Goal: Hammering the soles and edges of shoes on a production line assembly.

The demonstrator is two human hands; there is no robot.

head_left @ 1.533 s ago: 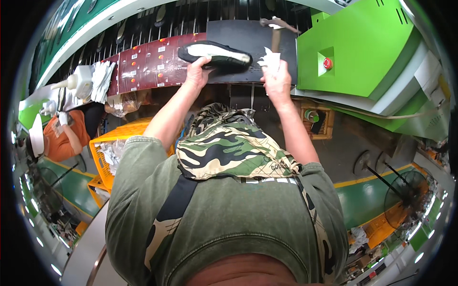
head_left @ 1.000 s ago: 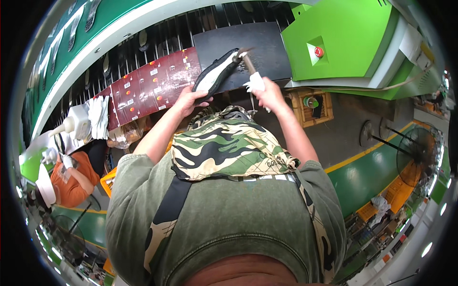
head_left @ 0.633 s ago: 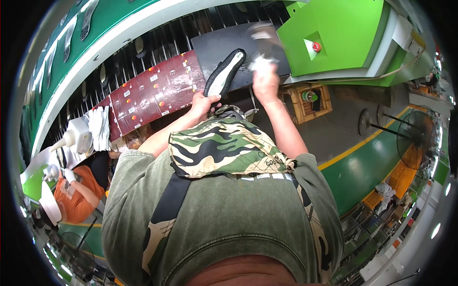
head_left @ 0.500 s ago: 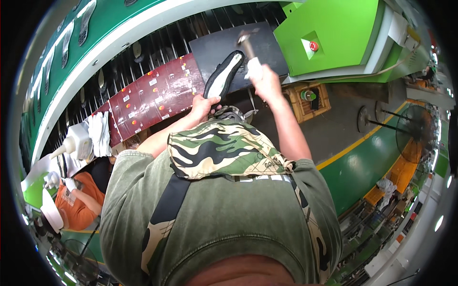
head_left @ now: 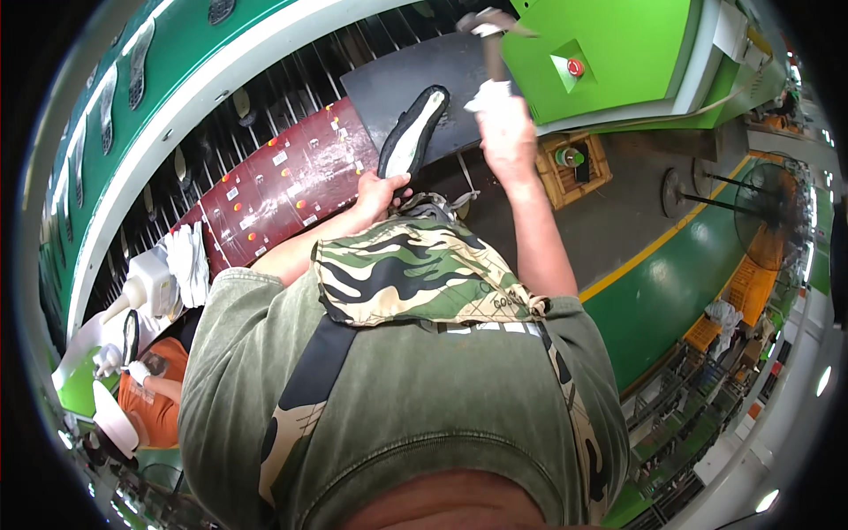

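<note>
With left hand (head_left: 380,193) and right hand (head_left: 508,141) both closed, works over a slatted bed (head_left: 314,66), a green machine casing (head_left: 618,93), a maroon panel (head_left: 309,155) and a dark board (head_left: 384,84). In the left, grasps the near end of a black shoe upper (head_left: 415,134), pale underside up, over the board. In the right, clenches a hammer (head_left: 493,57) by a handle wrapped in white cloth (head_left: 493,95), head slightly blurred and apart from the upper. Could bruise the left thumb through a blow landing too near, skid the upper for want of any hold at its far end, or knock the red button (head_left: 576,67) through a wide swing.
</note>
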